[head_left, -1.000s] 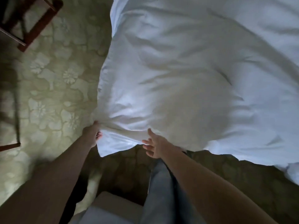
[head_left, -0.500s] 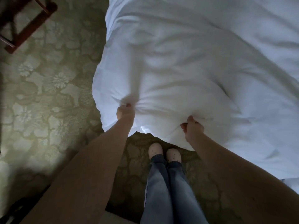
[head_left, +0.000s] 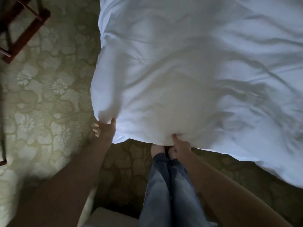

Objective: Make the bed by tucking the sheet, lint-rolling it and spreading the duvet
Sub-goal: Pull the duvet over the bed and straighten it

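1. Duvet (head_left: 188, 71) — white and creased, it fills the upper right of the view, lying over the bed. Its near edge hangs above a green patterned carpet (head_left: 49, 99).
2. The left hand (head_left: 105, 129) is at the duvet's near left corner. The thumb touches the cloth, and the fingers are spread to the side, clear of it, so this hand seems to hold nothing.
3. The right hand (head_left: 180, 145) pinches the near edge further along. The thumb presses into a small pucker of cloth and the fingers curl beneath.
4. Half a second ago both hands clutched bunched handfuls further in from the edge, with deep folds gathered round each grip. Now those folds have flattened. The edge has dropped to the toes of the person's pale slippers (head_left: 157, 149). The left hand has moved out to the corner and loosened.
5. For the task, this looks like the spreading stage — the duvet has been pulled down and is settling. The sheet is hidden beneath it. What seems to remain is squaring the corner and smoothing the creases on the right.
6. A dark wooden frame (head_left: 24, 30) stands on the carpet at upper left.
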